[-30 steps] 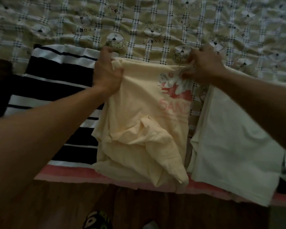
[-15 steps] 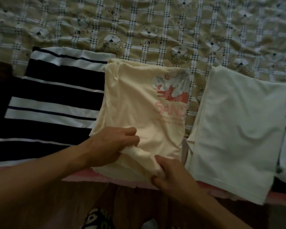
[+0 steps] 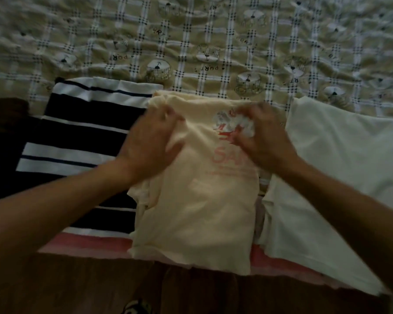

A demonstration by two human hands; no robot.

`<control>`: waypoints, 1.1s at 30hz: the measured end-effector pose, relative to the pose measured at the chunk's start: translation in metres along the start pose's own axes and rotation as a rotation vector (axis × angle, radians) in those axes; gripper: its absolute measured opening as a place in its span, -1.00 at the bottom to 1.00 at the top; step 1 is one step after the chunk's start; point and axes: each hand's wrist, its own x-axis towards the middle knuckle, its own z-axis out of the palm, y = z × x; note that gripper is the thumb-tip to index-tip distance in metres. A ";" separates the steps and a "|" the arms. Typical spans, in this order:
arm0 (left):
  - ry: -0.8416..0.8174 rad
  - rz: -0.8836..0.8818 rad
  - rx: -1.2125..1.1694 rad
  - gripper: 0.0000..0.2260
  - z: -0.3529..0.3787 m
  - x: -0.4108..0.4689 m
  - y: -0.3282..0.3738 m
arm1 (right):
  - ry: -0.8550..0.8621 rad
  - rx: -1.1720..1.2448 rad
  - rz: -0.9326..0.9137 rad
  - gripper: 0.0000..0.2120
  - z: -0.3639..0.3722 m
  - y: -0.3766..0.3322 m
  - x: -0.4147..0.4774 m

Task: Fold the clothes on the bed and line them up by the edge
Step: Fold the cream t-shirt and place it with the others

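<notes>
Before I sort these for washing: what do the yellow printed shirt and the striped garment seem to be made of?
The yellow printed shirt: thin matte cloth, likely cotton jersey; it drapes in soft folds. The striped garment: matte, lies flat, perhaps cotton knit; blur hides the weave.

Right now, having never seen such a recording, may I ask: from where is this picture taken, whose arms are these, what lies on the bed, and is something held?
There is no machine: a person wears a camera on the head, looking down at their own arms. By the near edge of the checked bedsheet lie a striped garment, a pale yellow shirt and a white garment, side by side. The left hand and right hand are on the yellow shirt's upper part; blur hides whether they grip or press.
</notes>
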 end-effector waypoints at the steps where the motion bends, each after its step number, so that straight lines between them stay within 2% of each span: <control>1: 0.133 -0.156 0.020 -0.56 0.005 0.019 -0.007 | 0.017 -0.072 -0.009 -0.51 -0.002 0.003 0.022; 3: 0.134 -0.393 -0.063 -0.54 0.015 0.055 -0.020 | -0.044 -0.198 -0.014 -0.44 -0.004 0.009 0.056; 5: 0.094 -0.473 -0.134 -0.70 0.023 0.072 -0.032 | -0.157 -0.246 0.018 -0.53 -0.005 0.018 0.077; 7: 0.122 -0.430 -0.130 -0.82 0.018 0.079 -0.044 | -0.250 -0.239 0.055 -0.76 -0.008 0.024 0.087; 8: 0.124 -0.373 -0.110 -0.81 0.014 0.079 -0.046 | -0.284 -0.222 0.058 -0.81 -0.011 0.026 0.089; 10: 0.095 -0.237 -0.066 -0.73 0.007 0.080 -0.053 | -0.319 -0.149 0.026 -0.79 -0.018 0.030 0.089; 12: 0.091 -0.149 -0.019 -0.64 -0.003 0.087 -0.061 | -0.304 -0.120 -0.029 -0.76 -0.022 0.034 0.087; 15: 0.103 -0.138 0.038 -0.59 -0.014 0.107 -0.067 | -0.239 -0.105 -0.048 -0.76 -0.020 0.047 0.088; 18: 0.066 -0.155 0.141 -0.57 -0.008 0.121 -0.065 | -0.172 -0.122 0.010 -0.71 -0.009 0.055 0.093; 20: 0.044 -0.228 0.198 -0.53 0.000 0.123 -0.065 | -0.067 -0.107 0.128 -0.74 0.000 0.058 0.091; 22: -0.005 -0.276 0.124 -0.40 0.006 0.120 -0.067 | 0.089 0.096 0.322 -0.74 0.007 0.060 0.080; 24: -0.088 -0.191 0.083 -0.28 0.008 0.115 -0.066 | 0.190 0.330 0.473 -0.59 0.012 0.055 0.058; 26: -0.203 -0.112 0.152 -0.23 0.006 0.112 -0.066 | 0.222 0.515 0.565 -0.38 0.017 0.050 0.039; 28: -0.271 -0.088 0.119 -0.40 0.004 0.114 -0.064 | 0.161 0.722 0.670 -0.31 0.022 0.044 0.023; 30: -0.309 -0.170 -0.050 -0.58 -0.002 0.117 -0.060 | 0.014 1.011 0.761 -0.46 0.027 0.042 0.014; 33: -0.302 -0.343 -0.448 -0.64 -0.015 0.109 -0.051 | -0.112 1.319 0.738 -0.61 0.027 0.040 0.003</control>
